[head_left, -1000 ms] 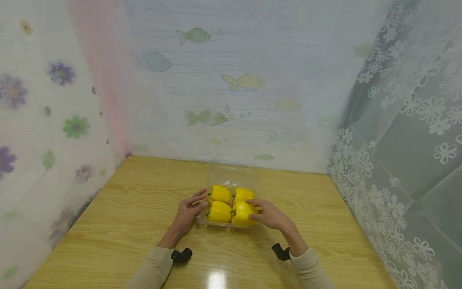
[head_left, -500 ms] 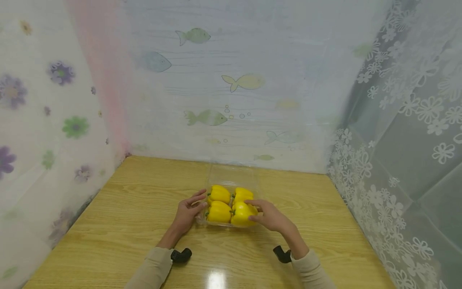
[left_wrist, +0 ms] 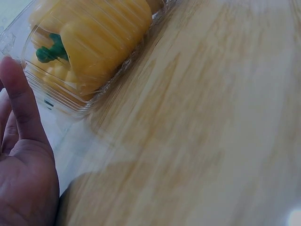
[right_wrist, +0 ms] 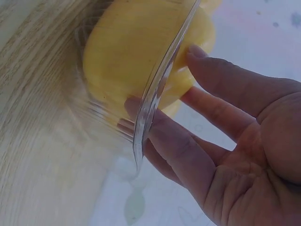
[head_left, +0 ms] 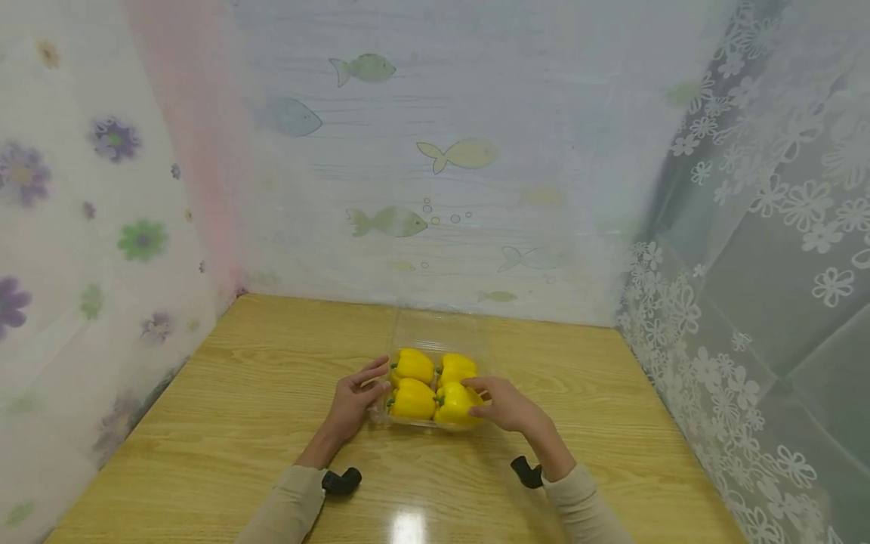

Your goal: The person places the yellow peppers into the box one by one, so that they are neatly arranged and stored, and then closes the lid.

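Note:
Several yellow bell peppers lie in two rows inside a clear plastic clamshell box [head_left: 408,424], its lid [head_left: 437,329] raised at the back. My right hand [head_left: 506,406] holds the front right bell pepper [head_left: 454,406] between thumb and fingers. In the right wrist view, the thumb rests on that pepper, while some fingers reach along the outside of the box's wall. At the box's left side is my left hand [head_left: 351,404], fingers extended, its thumb touching the rim beside the front left bell pepper [head_left: 412,399]. A green stem [left_wrist: 52,49] shows through the plastic in the left wrist view.
The box stands on a wood-grain table [head_left: 272,363]. Behind it hangs a pale curtain [head_left: 578,189] printed with fish, and flowered curtains border both sides. A black curved piece [head_left: 342,482] sticks out at each wrist.
The front right pepper has turned and shifted very slightly, and my right hand has moved a little with it. My left hand and the box stay in place.

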Motion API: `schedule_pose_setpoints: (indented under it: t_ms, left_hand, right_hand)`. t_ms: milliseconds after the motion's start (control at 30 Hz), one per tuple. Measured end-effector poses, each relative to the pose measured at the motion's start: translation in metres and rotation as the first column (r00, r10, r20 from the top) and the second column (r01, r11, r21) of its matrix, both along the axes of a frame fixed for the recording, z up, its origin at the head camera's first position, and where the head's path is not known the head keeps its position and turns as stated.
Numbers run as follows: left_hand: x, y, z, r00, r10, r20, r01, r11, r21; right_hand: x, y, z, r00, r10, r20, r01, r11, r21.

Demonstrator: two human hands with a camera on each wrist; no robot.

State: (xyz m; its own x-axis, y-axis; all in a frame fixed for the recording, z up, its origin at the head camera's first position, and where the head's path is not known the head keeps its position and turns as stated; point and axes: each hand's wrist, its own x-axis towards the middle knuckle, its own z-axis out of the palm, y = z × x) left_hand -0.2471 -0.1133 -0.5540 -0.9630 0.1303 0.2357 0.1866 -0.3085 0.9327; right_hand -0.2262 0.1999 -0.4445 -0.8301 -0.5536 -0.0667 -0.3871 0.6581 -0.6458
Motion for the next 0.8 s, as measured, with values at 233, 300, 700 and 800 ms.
schedule_pose_setpoints:
  t_ms: [233,300,700,800]
  left_hand:
    - [0.001,0.001,0.002,1.0,0.01,-0.002,-0.01,1.0,-0.005]
    - [0.002,0.001,0.002,1.0,0.011,-0.002,-0.011,1.0,-0.015]
    - [0.002,0.0,0.002,1.0,0.005,0.001,-0.005,1.0,-0.028]
    - [0.002,0.0,0.003,1.0,0.01,-0.004,-0.01,1.0,-0.029]
  right_hand:
    - [0.0,0.0,0.001,1.0,-0.003,0.007,0.003,1.0,-0.005]
    - [0.0,0.001,0.001,1.0,-0.005,0.017,0.006,1.0,-0.025]
    - [-0.002,0.01,-0.005,0.996,-0.041,0.077,0.054,0.985,-0.166]
    - [-0.002,0.011,-0.007,0.996,-0.044,0.077,0.058,0.98,-0.191]
